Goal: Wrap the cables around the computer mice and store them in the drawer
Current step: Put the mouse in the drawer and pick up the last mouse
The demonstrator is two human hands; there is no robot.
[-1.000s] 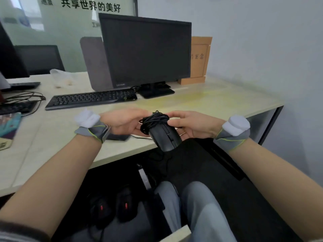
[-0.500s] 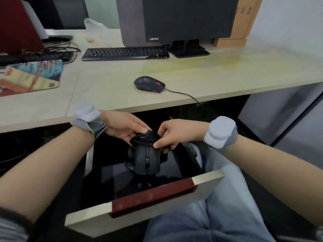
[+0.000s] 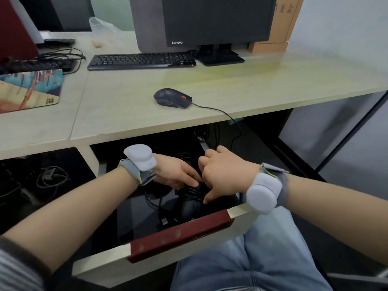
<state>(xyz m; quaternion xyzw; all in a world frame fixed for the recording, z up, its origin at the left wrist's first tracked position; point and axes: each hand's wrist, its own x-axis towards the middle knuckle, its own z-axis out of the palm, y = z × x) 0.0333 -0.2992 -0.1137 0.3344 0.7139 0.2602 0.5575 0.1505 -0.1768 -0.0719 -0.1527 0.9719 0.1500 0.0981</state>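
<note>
A pale wooden bench (image 3: 220, 101) was seen across the upper half of the view, carrying a Lenovo monitor (image 3: 216, 19), a black keyboard (image 3: 140, 60) and a patterned mouse mat (image 3: 27, 89) at the left edge. Below the bench, an open drawer (image 3: 180, 236) with a dark red front strip was seen pulled out over the person's lap.

Both hands were lowered into the drawer. The left hand (image 3: 176, 175) was extended with its fingers fairly straight, touching the coil of cable on top of the wrapped mouse (image 3: 190, 206). The right hand (image 3: 224, 175) was partly curled beside it, thumb pointing down toward the same coil; whether anything was actually pinched could not be told, since the contact was hidden by the hand itself. The wrapped mouse was lying on the drawer floor, its cable bundled around the body and a USB plug (image 3: 164, 221) trailing loose near the drawer front.

One mouse was judged to be stored, or nearly so. A second mouse (image 3: 172, 98), with a red scroll wheel, was left on the bench, its cable (image 3: 228, 116) unwrapped and hanging over the bench edge. Wrapping and storing that one was judged to remain, along with closing the drawer.
</note>
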